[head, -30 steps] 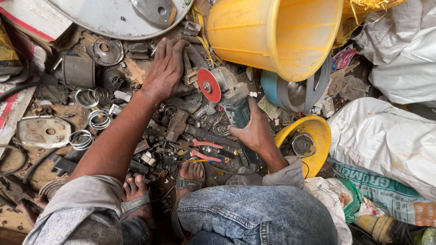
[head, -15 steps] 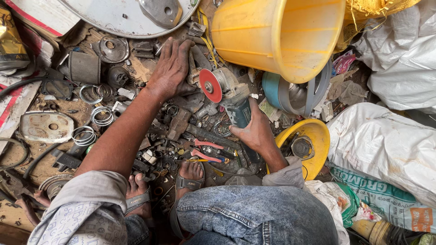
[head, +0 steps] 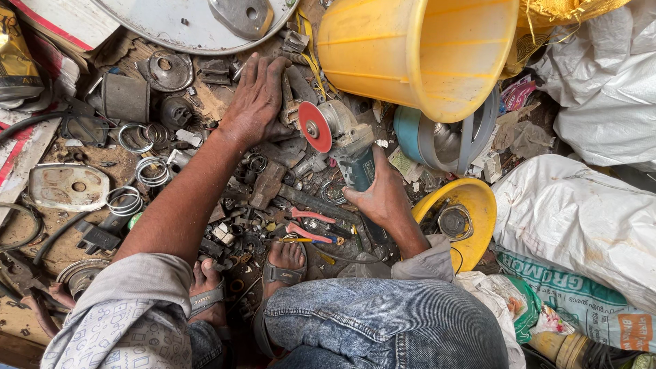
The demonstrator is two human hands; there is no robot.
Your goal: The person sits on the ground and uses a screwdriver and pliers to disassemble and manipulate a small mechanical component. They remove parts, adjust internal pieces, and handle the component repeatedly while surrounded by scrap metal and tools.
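Observation:
My right hand [head: 384, 197] grips the dark green body of an angle grinder [head: 350, 145], whose red disc [head: 314, 127] points toward my left hand. My left hand [head: 256, 99] presses down on a dark metal piece [head: 292, 87] just beside the disc, fingers spread over it. Both hands work above a heap of scrap metal parts on the ground. My sandalled feet [head: 283, 263] rest just below the grinder, next to pink-handled pliers [head: 309, 225].
A big yellow bucket [head: 417, 51] lies tipped at the top right. A yellow bowl [head: 471, 212] holds a metal part. White sacks [head: 581, 225] fill the right. Metal rings [head: 137, 137], a grey plate [head: 68, 186] and a round white disc [head: 184, 24] lie to the left.
My left hand has settled slightly lower onto the metal piece. The grinder and right hand stay nearly in place.

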